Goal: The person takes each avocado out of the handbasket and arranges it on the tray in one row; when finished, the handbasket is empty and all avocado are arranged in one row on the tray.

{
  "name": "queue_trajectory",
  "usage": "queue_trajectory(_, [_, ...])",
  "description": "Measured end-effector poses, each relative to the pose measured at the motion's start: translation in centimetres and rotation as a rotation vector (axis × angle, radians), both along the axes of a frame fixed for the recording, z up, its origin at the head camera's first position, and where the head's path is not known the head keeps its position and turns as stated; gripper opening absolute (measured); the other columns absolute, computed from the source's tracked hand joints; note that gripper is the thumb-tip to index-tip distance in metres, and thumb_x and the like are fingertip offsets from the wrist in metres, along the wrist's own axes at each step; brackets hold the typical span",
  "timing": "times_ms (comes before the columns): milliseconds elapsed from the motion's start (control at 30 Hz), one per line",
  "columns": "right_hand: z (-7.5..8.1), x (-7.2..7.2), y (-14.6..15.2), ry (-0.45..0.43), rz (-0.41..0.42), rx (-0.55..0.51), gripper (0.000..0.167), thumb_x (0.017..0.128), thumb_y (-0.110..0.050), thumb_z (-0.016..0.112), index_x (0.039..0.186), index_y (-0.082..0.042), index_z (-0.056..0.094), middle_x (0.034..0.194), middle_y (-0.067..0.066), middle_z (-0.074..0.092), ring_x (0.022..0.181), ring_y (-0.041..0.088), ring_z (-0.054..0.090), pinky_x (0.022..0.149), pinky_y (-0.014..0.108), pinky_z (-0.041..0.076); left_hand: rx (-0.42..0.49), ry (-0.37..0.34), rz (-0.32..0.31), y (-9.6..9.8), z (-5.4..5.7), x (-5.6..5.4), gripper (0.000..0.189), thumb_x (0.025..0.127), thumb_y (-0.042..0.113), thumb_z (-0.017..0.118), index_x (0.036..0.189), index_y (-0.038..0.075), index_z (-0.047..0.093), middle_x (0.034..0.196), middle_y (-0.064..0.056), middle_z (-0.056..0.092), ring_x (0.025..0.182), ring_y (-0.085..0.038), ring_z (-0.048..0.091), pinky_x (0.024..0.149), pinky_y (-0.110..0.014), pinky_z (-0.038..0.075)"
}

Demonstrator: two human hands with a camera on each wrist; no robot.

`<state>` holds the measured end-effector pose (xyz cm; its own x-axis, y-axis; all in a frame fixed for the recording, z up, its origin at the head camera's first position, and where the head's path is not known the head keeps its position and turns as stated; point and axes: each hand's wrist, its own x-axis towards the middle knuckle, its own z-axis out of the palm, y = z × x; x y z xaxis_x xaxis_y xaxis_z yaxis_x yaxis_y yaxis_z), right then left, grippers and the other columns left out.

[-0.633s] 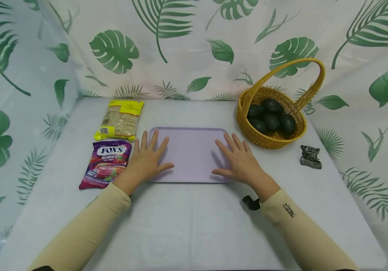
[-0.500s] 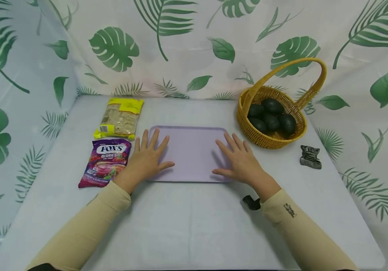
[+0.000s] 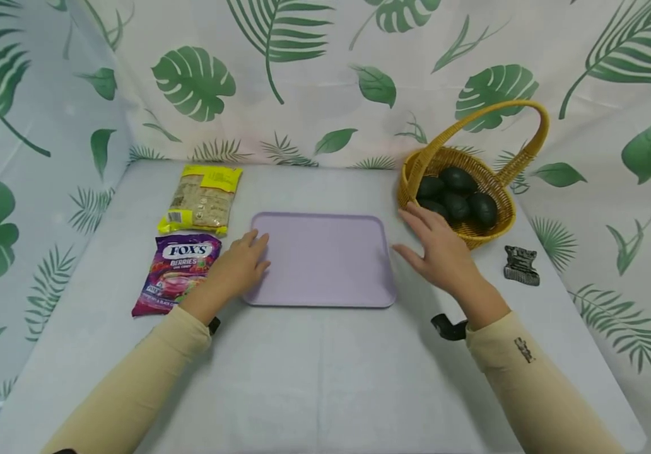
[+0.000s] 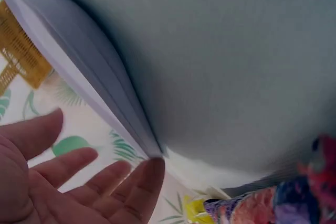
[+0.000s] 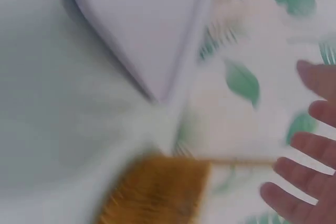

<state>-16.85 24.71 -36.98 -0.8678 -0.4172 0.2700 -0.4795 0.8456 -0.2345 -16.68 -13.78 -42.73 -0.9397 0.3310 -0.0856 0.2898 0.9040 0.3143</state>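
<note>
A lilac tray (image 3: 320,260) lies flat in the middle of the table. At its left edge is my left hand (image 3: 237,266), fingers loosely bent and holding nothing; whether it touches the rim I cannot tell. My right hand (image 3: 441,255) is beyond the tray's right edge, just in front of the wicker basket (image 3: 445,239), with fingers spread and nothing held. Several dark green, avocado-like fruits (image 3: 457,205) lie in the basket, partly hidden by its rim and my fingertips. Beside my left hand lies a purple Fox's Berries candy bag (image 3: 175,271).
Behind the candy bag lies a yellow packet with a clear front (image 3: 203,200). A small dark, crinkled object (image 3: 521,265) sits near the table's right edge. The basket's tall handle (image 3: 538,126) arches above its bowl. A leaf-print cloth (image 3: 303,82) hangs around the table.
My right hand has moved right, off the tray and toward the basket. My left hand has drawn slightly left, and its spread fingers have come closer together.
</note>
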Motion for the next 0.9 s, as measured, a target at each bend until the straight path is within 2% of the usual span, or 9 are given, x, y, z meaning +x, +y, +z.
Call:
queue_trajectory(100, [2.2, -1.8, 2.2, -0.071, -0.068, 0.017, 0.058, 0.093, -0.024, 0.068, 0.146, -0.012, 0.048, 0.151, 0.017, 0.042, 0.137, 0.041, 0.038, 0.106, 0.062, 0.034, 0.072, -0.053, 0.052, -0.4, 0.1, -0.6, 0.056, 0.1, 0.018, 0.055, 0.15, -0.001, 0.037, 0.145, -0.029, 0.041, 0.128, -0.045, 0.047, 0.105, -0.056, 0.041])
queue_trajectory(200, [3.7, -4.6, 4.7, -0.196, -0.135, 0.085, 0.054, 0.097, -0.023, 0.063, 0.147, -0.01, 0.046, 0.149, 0.022, 0.04, 0.135, 0.046, 0.037, 0.106, 0.065, 0.032, 0.112, -0.119, 0.108, -0.8, 0.1, -1.2, 0.056, 0.1, 0.013, 0.052, 0.151, -0.004, 0.034, 0.139, -0.032, 0.041, 0.123, -0.044, 0.051, 0.104, -0.054, 0.043])
queue_trajectory(333, [3.6, -8.8, 7.8, -0.374, -0.168, 0.184, 0.054, 0.099, -0.022, 0.059, 0.148, -0.006, 0.042, 0.148, 0.031, 0.035, 0.134, 0.052, 0.033, 0.107, 0.067, 0.028, 0.133, -0.201, 0.17, -1.2, 0.1, -2.1, 0.058, 0.099, 0.007, 0.047, 0.152, -0.006, 0.028, 0.139, -0.036, 0.035, 0.12, -0.046, 0.052, 0.102, -0.054, 0.044])
queue_trajectory(433, [2.6, -11.0, 9.4, -0.491, -0.145, 0.216, 0.056, 0.098, -0.018, 0.059, 0.149, -0.005, 0.04, 0.15, 0.032, 0.032, 0.136, 0.053, 0.028, 0.108, 0.068, 0.025, 0.13, -0.251, 0.19, -1.5, 0.1, -2.6, 0.06, 0.096, 0.003, 0.046, 0.152, -0.008, 0.026, 0.139, -0.038, 0.033, 0.118, -0.046, 0.051, 0.101, -0.054, 0.045])
queue_trajectory(500, [2.0, -11.7, 10.0, -0.543, -0.117, 0.219, 0.057, 0.097, -0.016, 0.061, 0.149, -0.005, 0.041, 0.151, 0.031, 0.032, 0.138, 0.053, 0.026, 0.109, 0.068, 0.024, 0.123, -0.276, 0.189, -1.7, 0.0, -3.1, 0.062, 0.094, 0.0, 0.046, 0.152, -0.009, 0.025, 0.139, -0.04, 0.033, 0.119, -0.046, 0.05, 0.101, -0.054, 0.045])
queue_trajectory(633, [1.0, -12.2, 10.5, -0.599, -0.089, 0.219, 0.057, 0.095, -0.013, 0.064, 0.147, -0.004, 0.044, 0.151, 0.031, 0.033, 0.138, 0.052, 0.025, 0.11, 0.068, 0.022, 0.142, -0.329, 0.194, -1.9, -0.4, -3.9, 0.062, 0.095, 0.001, 0.045, 0.153, -0.008, 0.023, 0.143, -0.039, 0.032, 0.129, -0.046, 0.042, 0.108, -0.056, 0.038])
queue_trajectory(700, [0.8, -12.3, 10.6, -0.607, -0.087, 0.23, 0.057, 0.094, -0.013, 0.065, 0.146, -0.004, 0.045, 0.151, 0.03, 0.033, 0.138, 0.053, 0.025, 0.11, 0.067, 0.022, 0.184, -0.361, 0.201, -2.0, -0.5, -4.3, 0.062, 0.097, 0.001, 0.043, 0.154, -0.006, 0.022, 0.146, -0.038, 0.031, 0.129, -0.045, 0.043, 0.106, -0.054, 0.041])
queue_trajectory(800, [0.6, -12.5, 10.8, -0.597, -0.086, 0.255, 0.057, 0.093, -0.012, 0.066, 0.146, -0.004, 0.045, 0.15, 0.03, 0.033, 0.138, 0.053, 0.026, 0.11, 0.067, 0.024, 0.253, -0.388, 0.196, -2.1, -0.6, -4.7, 0.06, 0.098, 0.0, 0.041, 0.154, -0.005, 0.023, 0.145, -0.034, 0.038, 0.114, -0.039, 0.055, 0.088, -0.045, 0.054])
queue_trajectory(900, [0.6, -12.9, 10.9, -0.576, -0.086, 0.266, 0.057, 0.092, -0.011, 0.067, 0.145, -0.003, 0.047, 0.149, 0.03, 0.033, 0.137, 0.053, 0.028, 0.109, 0.067, 0.025, 0.339, -0.426, 0.201, -2.3, -0.5, -4.9, 0.058, 0.097, -0.002, 0.041, 0.153, -0.004, 0.026, 0.137, -0.031, 0.049, 0.092, -0.033, 0.064, 0.066, -0.036, 0.058])
